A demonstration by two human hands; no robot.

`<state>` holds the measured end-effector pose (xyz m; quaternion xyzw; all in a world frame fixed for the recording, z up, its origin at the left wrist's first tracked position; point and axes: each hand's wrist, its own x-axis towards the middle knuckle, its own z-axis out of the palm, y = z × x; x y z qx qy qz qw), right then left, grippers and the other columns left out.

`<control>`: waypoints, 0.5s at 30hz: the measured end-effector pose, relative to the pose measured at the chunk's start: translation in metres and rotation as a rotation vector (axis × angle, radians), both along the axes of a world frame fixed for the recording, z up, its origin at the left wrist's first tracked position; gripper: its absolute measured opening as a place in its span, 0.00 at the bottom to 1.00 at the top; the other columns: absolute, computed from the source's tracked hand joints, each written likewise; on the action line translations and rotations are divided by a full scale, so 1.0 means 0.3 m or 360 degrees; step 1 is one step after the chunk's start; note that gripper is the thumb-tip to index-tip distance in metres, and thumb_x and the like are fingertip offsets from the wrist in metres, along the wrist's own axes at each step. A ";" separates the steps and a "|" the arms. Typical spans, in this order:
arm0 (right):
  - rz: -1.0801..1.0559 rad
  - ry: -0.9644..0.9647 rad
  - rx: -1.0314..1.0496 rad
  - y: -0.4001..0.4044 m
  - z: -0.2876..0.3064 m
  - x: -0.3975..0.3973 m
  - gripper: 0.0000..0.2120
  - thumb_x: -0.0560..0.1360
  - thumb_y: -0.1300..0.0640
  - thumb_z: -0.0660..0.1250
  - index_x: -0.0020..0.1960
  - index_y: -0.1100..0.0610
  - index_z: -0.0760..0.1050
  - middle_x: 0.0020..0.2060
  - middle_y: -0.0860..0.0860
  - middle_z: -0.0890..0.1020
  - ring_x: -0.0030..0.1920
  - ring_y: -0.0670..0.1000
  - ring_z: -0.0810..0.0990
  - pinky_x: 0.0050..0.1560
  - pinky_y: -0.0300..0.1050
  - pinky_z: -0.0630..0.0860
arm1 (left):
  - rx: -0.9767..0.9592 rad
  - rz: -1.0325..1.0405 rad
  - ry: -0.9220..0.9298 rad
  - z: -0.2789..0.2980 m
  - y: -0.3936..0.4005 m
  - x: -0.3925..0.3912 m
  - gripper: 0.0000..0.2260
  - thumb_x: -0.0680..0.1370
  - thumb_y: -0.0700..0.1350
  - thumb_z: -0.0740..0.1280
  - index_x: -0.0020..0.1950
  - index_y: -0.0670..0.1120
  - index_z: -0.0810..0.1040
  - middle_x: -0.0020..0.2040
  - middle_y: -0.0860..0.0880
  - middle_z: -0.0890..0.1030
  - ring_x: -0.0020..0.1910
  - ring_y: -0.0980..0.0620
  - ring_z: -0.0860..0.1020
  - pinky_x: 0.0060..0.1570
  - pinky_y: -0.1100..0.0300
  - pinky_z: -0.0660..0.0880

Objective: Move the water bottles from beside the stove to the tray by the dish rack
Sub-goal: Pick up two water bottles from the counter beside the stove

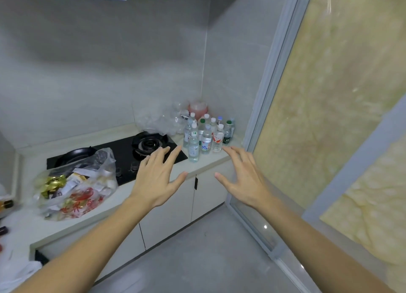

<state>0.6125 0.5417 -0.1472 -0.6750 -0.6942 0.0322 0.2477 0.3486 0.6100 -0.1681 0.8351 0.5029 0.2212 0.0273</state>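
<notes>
Several small clear water bottles (206, 137) with white, green and blue caps stand upright in a cluster on the counter corner, to the right of the black stove (123, 158). The nearest bottle (193, 147) stands at the front left of the cluster. My left hand (157, 176) hovers over the stove's right edge with fingers spread, holding nothing, just short of the bottles. My right hand (243, 176) is spread too, empty, in front of the cluster's right side. No tray or dish rack is in view.
A clear plastic bag of wrappers and packets (74, 187) lies on the counter (204, 166) left of my hands. A dark pan (72, 157) sits on the left burner. Crumpled clear plastic (156, 122) and a pink jar (197, 109) sit behind the bottles. A sliding glass door (318, 117) stands at the right.
</notes>
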 end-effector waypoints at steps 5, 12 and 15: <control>-0.0051 0.0055 -0.0023 0.209 -0.051 0.061 0.39 0.77 0.30 0.60 0.82 0.46 0.58 0.76 0.48 0.66 0.76 0.53 0.65 0.73 0.54 0.69 | -0.0010 -0.0029 0.0012 -0.017 0.234 0.084 0.35 0.80 0.66 0.54 0.85 0.56 0.56 0.76 0.45 0.71 0.77 0.44 0.67 0.73 0.42 0.67; -0.0007 0.0058 -0.0109 0.527 -0.168 0.183 0.39 0.76 0.31 0.57 0.82 0.47 0.58 0.77 0.49 0.66 0.78 0.54 0.64 0.75 0.56 0.67 | -0.0098 -0.0024 0.0057 -0.113 0.512 0.211 0.35 0.80 0.67 0.53 0.85 0.55 0.55 0.76 0.45 0.71 0.77 0.44 0.67 0.73 0.43 0.67; 0.0030 0.0081 -0.0136 0.688 -0.220 0.262 0.38 0.78 0.33 0.59 0.83 0.48 0.58 0.78 0.50 0.65 0.78 0.54 0.63 0.76 0.56 0.65 | -0.0124 0.0024 0.0094 -0.159 0.648 0.281 0.35 0.80 0.68 0.52 0.85 0.55 0.56 0.75 0.46 0.71 0.77 0.44 0.68 0.73 0.44 0.67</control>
